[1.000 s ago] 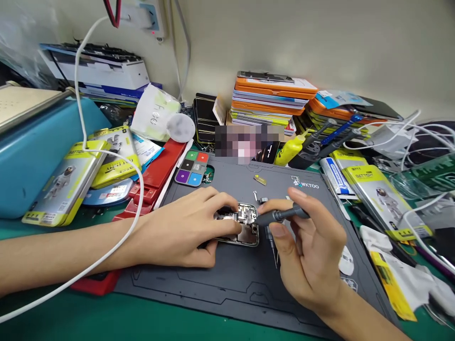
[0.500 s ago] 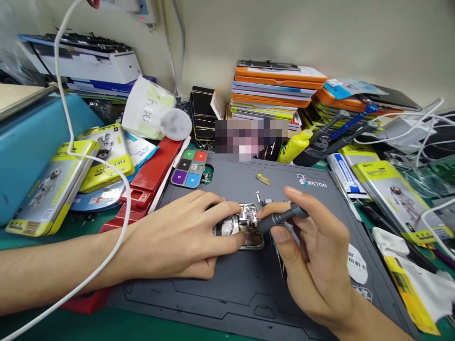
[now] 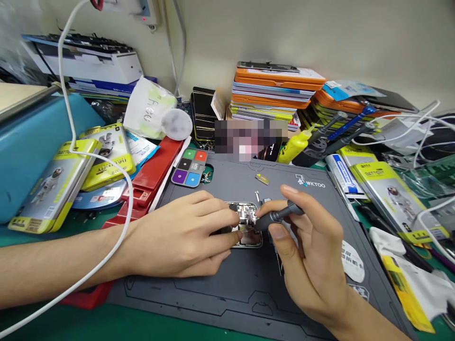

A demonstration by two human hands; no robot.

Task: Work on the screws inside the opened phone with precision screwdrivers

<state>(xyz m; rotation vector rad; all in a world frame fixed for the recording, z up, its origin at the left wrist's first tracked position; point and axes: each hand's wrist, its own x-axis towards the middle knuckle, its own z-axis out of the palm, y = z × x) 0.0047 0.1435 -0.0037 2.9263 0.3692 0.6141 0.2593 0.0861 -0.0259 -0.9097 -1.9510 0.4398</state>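
Left hand point(image 3: 181, 237) is clamped on the opened phone point(image 3: 250, 233), pinning it to the mat point(image 3: 220, 284) mid-table. Right hand point(image 3: 313, 265) is closed around a screwdriver point(image 3: 279, 215), tip down in the phone's top end. Looks like screw work to me, so it wants a steady, square tip.

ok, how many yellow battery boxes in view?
4. Left of the mat: front-left box by the blue case, back-left box behind it. Right of the mat: front-right box, back-right box behind it. Others may be hidden in the clutter.
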